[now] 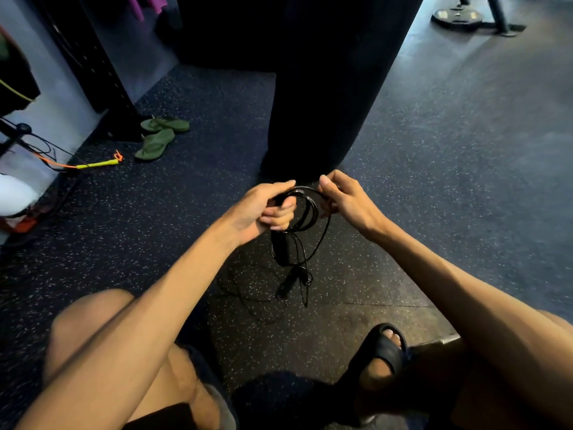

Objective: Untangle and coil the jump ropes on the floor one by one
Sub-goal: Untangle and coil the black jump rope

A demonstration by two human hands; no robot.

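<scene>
Grips black jump rope (314,209) coil in left hand (263,211), mid-frame. Pinches loop's 3 o'clock side with right hand (345,203). Leaves handles (283,252) dangling at 6 o'clock, tail on floor (434,150).

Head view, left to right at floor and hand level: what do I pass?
yellow-handled jump rope → green flip-flops → left hand → black jump rope → right hand → weight plate
</scene>
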